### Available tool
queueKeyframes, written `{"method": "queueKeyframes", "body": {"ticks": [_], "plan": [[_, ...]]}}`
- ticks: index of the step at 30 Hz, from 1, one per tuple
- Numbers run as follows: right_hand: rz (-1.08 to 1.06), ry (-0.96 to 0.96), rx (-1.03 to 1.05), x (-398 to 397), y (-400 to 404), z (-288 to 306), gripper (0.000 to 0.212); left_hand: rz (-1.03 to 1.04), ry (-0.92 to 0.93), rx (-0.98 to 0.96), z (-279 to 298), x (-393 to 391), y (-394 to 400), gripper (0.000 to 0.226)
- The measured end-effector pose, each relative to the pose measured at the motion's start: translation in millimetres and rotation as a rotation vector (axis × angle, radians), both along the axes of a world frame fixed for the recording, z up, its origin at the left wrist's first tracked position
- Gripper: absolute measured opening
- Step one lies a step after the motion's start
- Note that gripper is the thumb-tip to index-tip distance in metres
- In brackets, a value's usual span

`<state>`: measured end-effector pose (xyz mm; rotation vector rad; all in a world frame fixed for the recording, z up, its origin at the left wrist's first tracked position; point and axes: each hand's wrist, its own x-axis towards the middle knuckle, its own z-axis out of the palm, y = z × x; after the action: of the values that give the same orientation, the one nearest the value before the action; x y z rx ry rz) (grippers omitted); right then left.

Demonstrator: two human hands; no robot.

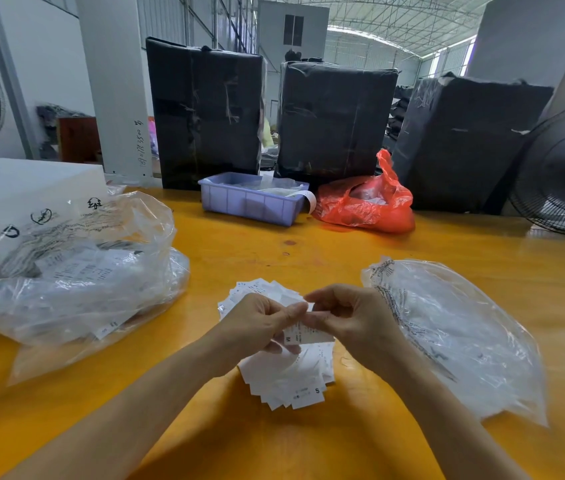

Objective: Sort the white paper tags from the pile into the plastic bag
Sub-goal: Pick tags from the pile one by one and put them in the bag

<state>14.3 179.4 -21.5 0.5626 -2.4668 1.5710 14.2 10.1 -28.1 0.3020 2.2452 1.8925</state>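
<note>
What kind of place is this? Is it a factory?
Probably a clothing warehouse or packing workshop. Big black wrapped bales stand behind the yellow table, a high metal truss roof spans overhead, and both hands, left hand and right hand, hold size tags.

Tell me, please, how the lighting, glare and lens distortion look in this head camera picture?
Head view: bright daylight from the roof, which blows out at the top; soft glare streaks on the yellow table and the clear plastic bag; strong wide-angle bending of pillars and the black bales; both hands, left hand and right hand, reasonably sharp, print on the tags mostly illegible.
</note>
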Motion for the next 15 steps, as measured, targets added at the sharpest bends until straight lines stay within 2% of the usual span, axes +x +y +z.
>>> {"method": "queueKeyframes", "body": {"ticks": [4, 7, 10, 15], "plan": [[-0.076, -0.008, -0.147, -0.6, 0.3, 0.8, 0.024, 0.074, -0.025, 0.083, 2.4, -0.3, 3.0, 0.040], [-0.102, 0.001, -0.145, -0.2, -1.4, 0.9, 0.021, 0.189, -0.042, 0.149, 2.7, -2.8, 2.7, 0.034], [-0.051, 0.021, -0.132, 4.5, -10.2, -2.1, 0.013, 0.246, -0.018, 0.187, -1.2, -1.0, 4.5, 0.027], [0.102, -0.092, -0.249, 10.5, -17.4, -3.8, 0.019, 0.244, -0.039, 0.331, -1.3, 3.5, 11.9, 0.033]]}}
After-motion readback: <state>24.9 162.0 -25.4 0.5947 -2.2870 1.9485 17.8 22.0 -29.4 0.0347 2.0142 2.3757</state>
